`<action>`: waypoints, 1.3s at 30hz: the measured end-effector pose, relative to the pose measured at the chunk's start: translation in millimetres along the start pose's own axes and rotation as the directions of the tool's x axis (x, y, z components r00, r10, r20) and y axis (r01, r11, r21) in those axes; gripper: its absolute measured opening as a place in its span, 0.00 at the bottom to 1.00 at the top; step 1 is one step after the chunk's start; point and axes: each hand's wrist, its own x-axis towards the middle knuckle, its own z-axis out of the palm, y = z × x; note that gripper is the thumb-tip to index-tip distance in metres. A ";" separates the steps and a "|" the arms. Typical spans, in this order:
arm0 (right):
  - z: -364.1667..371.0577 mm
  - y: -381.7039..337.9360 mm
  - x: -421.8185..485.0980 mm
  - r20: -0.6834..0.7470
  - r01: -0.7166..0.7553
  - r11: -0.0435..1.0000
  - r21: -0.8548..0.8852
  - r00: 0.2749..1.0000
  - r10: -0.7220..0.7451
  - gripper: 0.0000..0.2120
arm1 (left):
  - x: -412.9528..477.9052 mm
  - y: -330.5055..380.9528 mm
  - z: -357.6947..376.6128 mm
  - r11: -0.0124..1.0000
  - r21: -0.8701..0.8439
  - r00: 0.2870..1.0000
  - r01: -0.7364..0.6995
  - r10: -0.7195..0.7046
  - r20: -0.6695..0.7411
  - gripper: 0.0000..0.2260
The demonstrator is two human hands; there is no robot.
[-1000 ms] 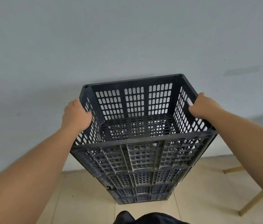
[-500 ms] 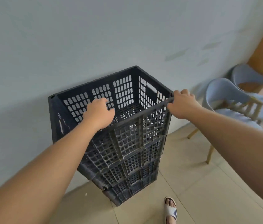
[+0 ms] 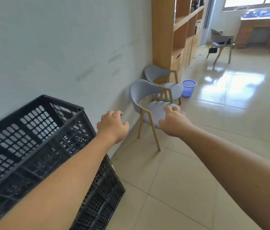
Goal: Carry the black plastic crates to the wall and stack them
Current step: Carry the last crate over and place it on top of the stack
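Black plastic crates point(image 3: 36, 146): stacked at lower left of the frame, against the pale wall point(image 3: 56, 47); top crate's perforated interior shows nothing inside; lower crates' contents hidden.
Left hand point(image 3: 112, 125): centre frame, clear of the stack, fingers loosely curled, holding nothing.
Right hand point(image 3: 174, 122): right of centre, fingers spread, holding nothing.
Blue wastebasket point(image 3: 188, 88): upper right of centre, on the tiled floor point(image 3: 172, 180) beside two grey chairs point(image 3: 149, 103); contents cannot be told.
Wooden shelving point(image 3: 172, 30): top centre.
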 end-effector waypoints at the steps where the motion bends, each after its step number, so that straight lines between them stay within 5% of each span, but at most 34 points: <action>1: -9.2 27.8 -5.0 -0.012 -0.042 0.999 0.010 0.999 0.042 0.28 | 0.8 30.5 11.6 0.999 -0.001 0.999 -0.035 0.035 0.018 0.25; 8: -84.5 235.3 -72.9 -0.111 -0.263 0.964 -0.025 0.959 0.259 0.26 | -27.2 262.4 102.3 0.943 0.047 0.934 -0.329 0.317 0.163 0.23; 16: -148.8 427.9 -168.6 -0.202 -0.554 0.832 0.031 0.812 0.548 0.31 | -83.2 477.9 170.9 0.780 -0.013 0.748 -0.626 0.606 0.271 0.26; 29: -188.6 657.2 -240.8 -0.162 -0.915 0.401 0.039 0.391 0.906 0.34 | -122.1 737.5 291.2 0.394 -0.046 0.344 -0.918 0.849 0.402 0.24; 39: -226.4 782.8 -232.3 -0.090 -0.988 0.076 0.137 0.064 0.994 0.30 | -108.1 926.3 369.0 0.178 -0.107 0.099 -0.978 0.854 0.511 0.23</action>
